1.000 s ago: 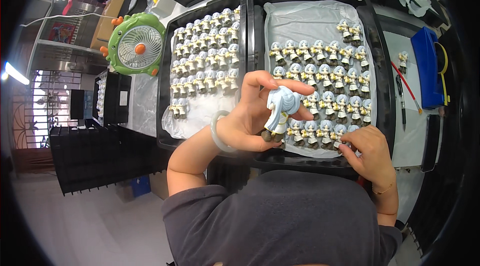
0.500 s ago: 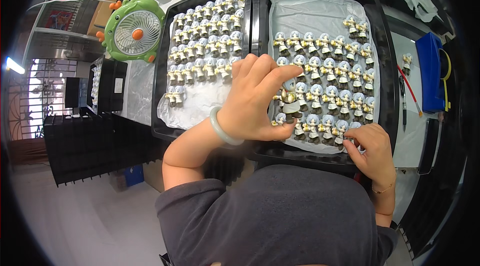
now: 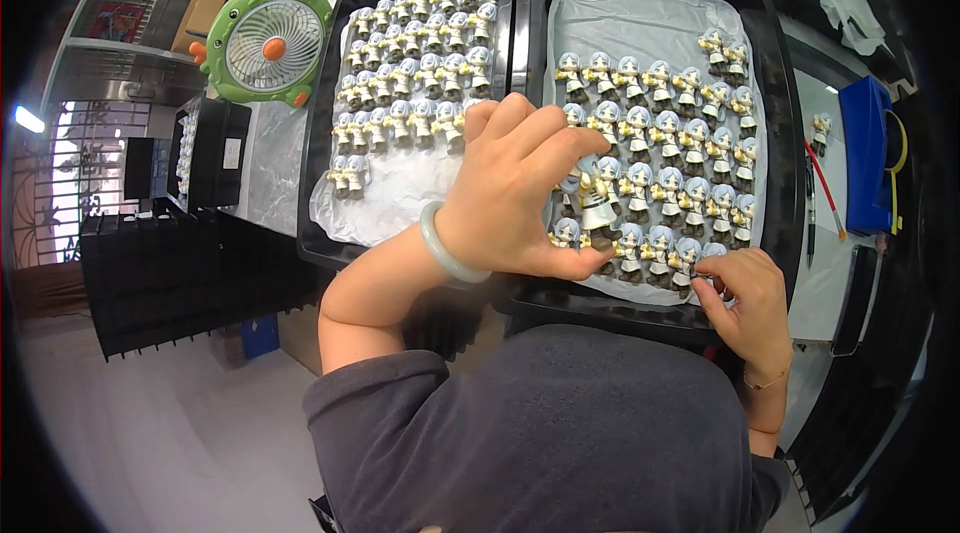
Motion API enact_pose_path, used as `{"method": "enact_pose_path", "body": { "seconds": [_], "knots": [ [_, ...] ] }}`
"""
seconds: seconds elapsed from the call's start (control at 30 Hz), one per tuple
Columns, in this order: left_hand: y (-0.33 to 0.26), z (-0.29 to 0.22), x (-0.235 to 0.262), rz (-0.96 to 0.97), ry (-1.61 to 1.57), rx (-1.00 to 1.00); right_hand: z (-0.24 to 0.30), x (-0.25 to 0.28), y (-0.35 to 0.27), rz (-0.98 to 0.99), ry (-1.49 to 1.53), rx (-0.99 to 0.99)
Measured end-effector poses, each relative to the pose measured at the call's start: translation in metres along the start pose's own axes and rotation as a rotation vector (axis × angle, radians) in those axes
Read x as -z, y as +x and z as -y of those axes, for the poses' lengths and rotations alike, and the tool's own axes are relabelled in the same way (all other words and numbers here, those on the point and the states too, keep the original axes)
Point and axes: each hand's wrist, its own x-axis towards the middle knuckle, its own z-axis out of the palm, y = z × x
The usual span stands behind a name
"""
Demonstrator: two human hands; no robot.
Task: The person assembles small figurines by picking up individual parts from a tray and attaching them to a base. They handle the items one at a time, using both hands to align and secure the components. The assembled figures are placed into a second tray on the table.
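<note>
1. Your left hand (image 3: 525,193), at the center of the frame, holds a small figurine (image 3: 597,208) between thumb and bent fingers, the thumb by its dark boots and a forefinger near its pale blue hair.
2. That figurine is over the left part of the right-hand black tray (image 3: 785,148), in front of other figurines (image 3: 665,138) (your fingers cover part of it).
3. Your right hand (image 3: 752,298) is at the tray's lower right corner, fingers curled and the gap to the thumb narrow, right by a figurine in the lowest row; you cannot tell from here whether it grips that one.
4. The tray has a pale liner (image 3: 645,18), bare across much of its top, with two figurines side by side at its upper right.
5. Left of it, a second black tray (image 3: 312,188) carries more rows of figurines, with a short group at its lower left.
6. At the right of the frame you have a lone figurine (image 3: 822,133), a red-handled brush (image 3: 824,191) and a blue holder (image 3: 866,168); a green fan (image 3: 270,45) stands at upper left.
</note>
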Motion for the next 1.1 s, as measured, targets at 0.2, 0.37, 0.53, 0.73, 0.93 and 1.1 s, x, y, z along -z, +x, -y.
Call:
{"method": "enact_pose_path", "body": {
  "seconds": [0.2,0.37,0.53,0.73,0.93,1.1],
  "knots": [
    [-0.001,-0.0017,-0.0003,0.0,-0.001,-0.005,0.0018,0.0014,0.0009,0.009,-0.004,0.0],
    [-0.0022,-0.0034,-0.0018,-0.014,0.021,-0.011,0.0029,0.0018,0.002,0.019,-0.01,-0.005],
    [-0.0015,-0.004,-0.0035,-0.03,0.017,-0.016,0.0029,0.0016,0.0004,0.008,-0.008,-0.006],
    [-0.0021,-0.0046,-0.004,-0.035,0.04,-0.006,0.0028,0.0014,0.0009,0.013,0.001,0.0],
    [-0.0023,-0.0029,-0.005,-0.025,0.04,-0.017,0.0023,0.0015,0.0004,0.014,-0.007,0.0],
    [-0.0035,0.0022,-0.0061,-0.02,-0.05,-0.032,0.0024,0.0018,0.0004,0.018,-0.01,0.0]
  ]
}}
